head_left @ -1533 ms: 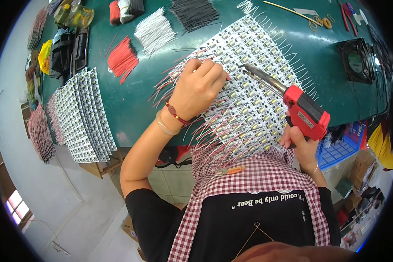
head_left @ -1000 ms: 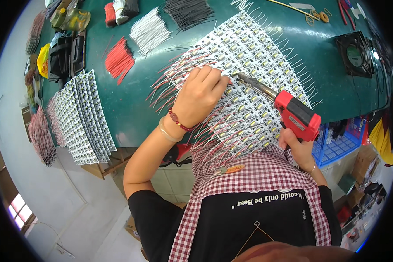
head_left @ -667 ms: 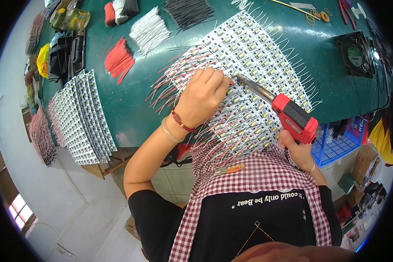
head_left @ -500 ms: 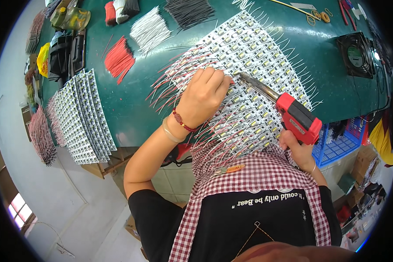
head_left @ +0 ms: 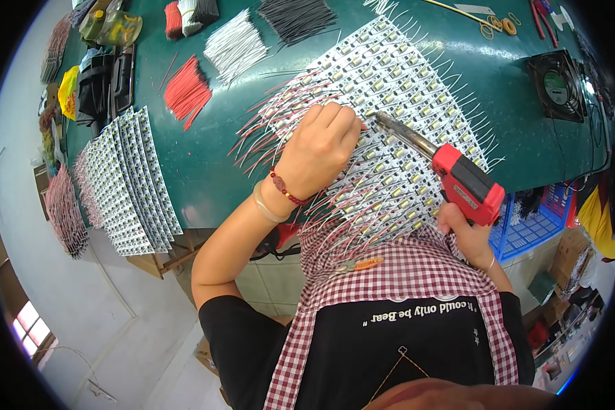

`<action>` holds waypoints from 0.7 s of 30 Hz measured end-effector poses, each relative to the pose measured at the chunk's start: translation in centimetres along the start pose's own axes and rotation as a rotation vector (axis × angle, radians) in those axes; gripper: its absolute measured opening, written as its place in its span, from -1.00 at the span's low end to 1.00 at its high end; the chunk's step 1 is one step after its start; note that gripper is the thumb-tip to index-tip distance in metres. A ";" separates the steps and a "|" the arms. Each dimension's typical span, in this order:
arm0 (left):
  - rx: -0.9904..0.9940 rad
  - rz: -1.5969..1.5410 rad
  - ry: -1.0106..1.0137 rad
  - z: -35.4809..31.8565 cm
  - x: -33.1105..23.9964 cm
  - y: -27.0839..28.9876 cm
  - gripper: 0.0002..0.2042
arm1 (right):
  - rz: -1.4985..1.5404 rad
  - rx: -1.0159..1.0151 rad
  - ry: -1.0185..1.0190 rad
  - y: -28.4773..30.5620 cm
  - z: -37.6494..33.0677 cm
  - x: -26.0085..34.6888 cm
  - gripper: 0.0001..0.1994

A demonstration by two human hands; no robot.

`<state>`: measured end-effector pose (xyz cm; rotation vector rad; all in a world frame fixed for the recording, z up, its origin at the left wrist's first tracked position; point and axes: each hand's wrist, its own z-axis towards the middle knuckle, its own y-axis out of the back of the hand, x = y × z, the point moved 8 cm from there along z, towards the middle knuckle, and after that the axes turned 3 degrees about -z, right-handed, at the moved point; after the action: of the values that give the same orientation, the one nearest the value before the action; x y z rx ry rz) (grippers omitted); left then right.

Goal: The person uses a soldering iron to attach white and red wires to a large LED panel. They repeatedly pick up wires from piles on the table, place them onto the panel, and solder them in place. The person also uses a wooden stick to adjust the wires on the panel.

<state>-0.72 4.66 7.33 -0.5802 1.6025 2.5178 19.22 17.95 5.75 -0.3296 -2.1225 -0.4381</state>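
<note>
- Left hand [head_left: 319,152] has its fingers curled and pressed down on the sheet of white LED strip boards [head_left: 383,102], pinching something small at the tips. Probably a wire end, but I can't tell for sure.
- Right hand [head_left: 466,236] is wrapped tight around the grip of a red soldering gun [head_left: 465,183]. Its metal barrel points up-left, and the tip sits just beside the left fingertips.
- So it looks like soldering leads onto the boards, one pad at a time. My guess is the next joint calls for the left hand to hold the wire dead still while the tip touches down.
- The boards lie in the middle of the green table [head_left: 212,171], with red and white leads fanning out from both edges and hanging over the near one.
- Around it: a bundle of cut red wires [head_left: 186,92], white wires [head_left: 236,46] and black wires [head_left: 295,15] up top, plus a stack of more LED boards [head_left: 128,179] off to the left.
- A small black fan [head_left: 557,85] sits at the far right.
- The loose leads crowd the work spot, and the hot tip is awfully close to those fingers.
</note>
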 end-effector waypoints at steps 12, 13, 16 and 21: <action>0.028 0.179 -0.043 0.2 -0.5 -0.1 -0.85 | 0.123 0.041 0.061 0.4 -0.2 0.7 -0.87; 0.014 0.162 -0.025 0.3 -0.3 0.2 -0.84 | 0.131 0.038 0.060 0.4 -0.3 0.7 -0.87; -0.087 0.128 0.006 0.1 -0.3 1.2 -0.82 | 0.148 0.026 0.064 0.6 -0.5 0.6 -0.87; -0.080 -0.014 0.043 -0.5 -1.2 0.5 -0.75 | 0.171 0.071 0.057 0.7 -0.9 -0.3 -0.87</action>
<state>0.40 4.14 8.07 -0.6564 1.5115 2.5862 20.29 18.20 6.09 -0.4486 -2.0295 -0.2694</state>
